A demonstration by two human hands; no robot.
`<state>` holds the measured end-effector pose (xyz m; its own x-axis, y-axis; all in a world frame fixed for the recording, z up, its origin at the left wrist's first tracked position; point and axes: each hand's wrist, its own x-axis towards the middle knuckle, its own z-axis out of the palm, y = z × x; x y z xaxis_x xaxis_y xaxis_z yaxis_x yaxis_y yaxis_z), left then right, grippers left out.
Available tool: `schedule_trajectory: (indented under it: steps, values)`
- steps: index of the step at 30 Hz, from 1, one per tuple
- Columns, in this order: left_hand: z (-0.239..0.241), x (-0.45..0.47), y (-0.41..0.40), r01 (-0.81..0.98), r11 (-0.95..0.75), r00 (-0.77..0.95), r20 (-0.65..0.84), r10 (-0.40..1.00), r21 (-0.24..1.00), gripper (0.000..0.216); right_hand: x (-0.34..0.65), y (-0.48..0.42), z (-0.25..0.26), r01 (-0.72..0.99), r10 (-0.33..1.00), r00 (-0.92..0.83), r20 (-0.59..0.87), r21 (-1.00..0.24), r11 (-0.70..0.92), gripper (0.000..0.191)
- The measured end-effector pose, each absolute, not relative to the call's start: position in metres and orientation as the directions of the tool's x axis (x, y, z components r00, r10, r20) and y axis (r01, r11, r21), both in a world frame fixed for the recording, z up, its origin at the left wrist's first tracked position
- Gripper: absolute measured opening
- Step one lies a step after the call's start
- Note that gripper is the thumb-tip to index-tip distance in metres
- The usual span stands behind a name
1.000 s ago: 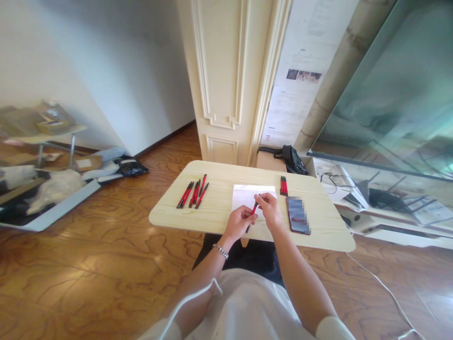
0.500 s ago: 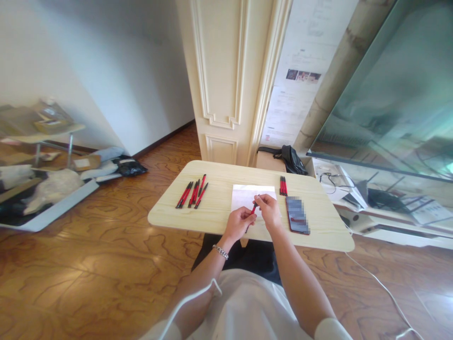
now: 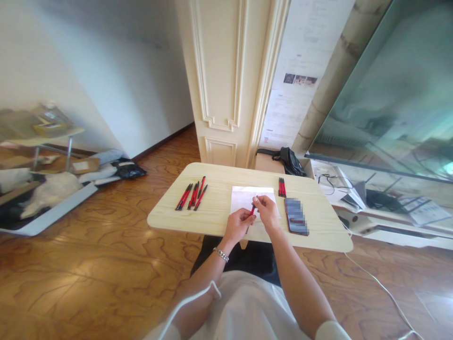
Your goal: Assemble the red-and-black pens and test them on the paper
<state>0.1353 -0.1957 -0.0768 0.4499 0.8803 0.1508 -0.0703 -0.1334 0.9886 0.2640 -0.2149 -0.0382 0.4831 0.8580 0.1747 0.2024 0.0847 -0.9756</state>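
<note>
Both hands meet over a white sheet of paper around one red and black pen. My left hand is closed around the pen's lower part. At its upper, black end, the fingers of my right hand pinch it. Parts of the pen are hidden by the fingers. To the left lies a loose group of several red and black pens. A small bundle of similar pens lies side by side to the right of the paper, just beyond a phone.
All this is on a pale wooden table with rounded corners. A black bag rests behind it. On the right, a cabinet carries cables and papers under a large screen. A white cable trails over the floor.
The camera view has shifted slightly. Both hands keep hold of the same pen in nearly the same place; the other pens and the phone stay put.
</note>
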Motion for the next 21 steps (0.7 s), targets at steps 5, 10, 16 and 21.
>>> schedule_trajectory:
  steps: [5, 10, 16, 21]
  values:
    - [-0.065, 0.135, -0.195, -0.255, -0.066, 0.404, 0.168, 0.899, 0.965, 0.033, 0.264, -0.233, -0.043, 0.109, 0.879, 0.454, 0.147, -0.988, 0.109, 0.045]
    - [-0.056, 0.14, -0.199, -0.388, 0.006, 0.344, 0.138, 0.929, 0.922, 0.034, 0.256, -0.25, -0.06, -0.124, 0.87, 0.491, 0.044, -0.985, 0.119, 0.034]
    - [-0.059, 0.151, -0.206, -0.398, 0.017, 0.321, 0.121, 0.939, 0.917, 0.035, 0.245, -0.249, -0.064, -0.475, 0.888, 0.459, -0.016, -0.849, 0.23, 0.024]
    - [-0.063, 0.133, -0.193, -0.138, -0.165, 0.411, 0.208, 0.888, 0.977, 0.032, 0.272, -0.232, -0.049, -0.583, 0.857, 0.513, -0.037, -0.748, 0.317, 0.028]
